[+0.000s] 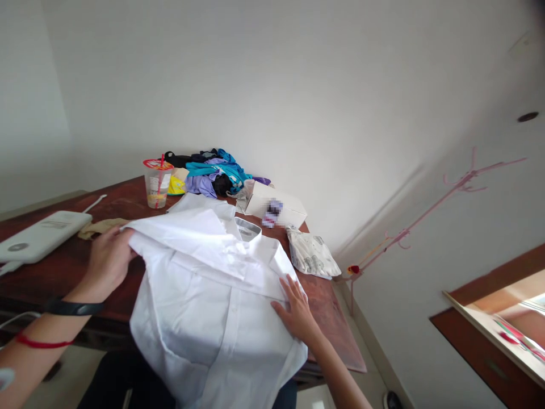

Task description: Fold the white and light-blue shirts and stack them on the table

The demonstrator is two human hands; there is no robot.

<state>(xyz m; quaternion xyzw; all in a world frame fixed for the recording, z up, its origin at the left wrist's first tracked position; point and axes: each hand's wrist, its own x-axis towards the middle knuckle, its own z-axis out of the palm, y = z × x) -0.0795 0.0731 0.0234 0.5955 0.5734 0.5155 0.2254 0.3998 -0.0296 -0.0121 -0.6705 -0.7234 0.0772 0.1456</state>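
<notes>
The left hand (109,258) is holding the edge of a white shirt (204,324), and the right hand (297,311) is resting on the shirt's other side. The shirt is lying on a brown table (332,318) and hanging over the front. A cup (155,190) with a red straw (162,159) is standing near a pile of clothes (219,173). A white box (292,200) is sitting by the pile. A pink stand (426,211) is standing near the wall (298,96).
</notes>
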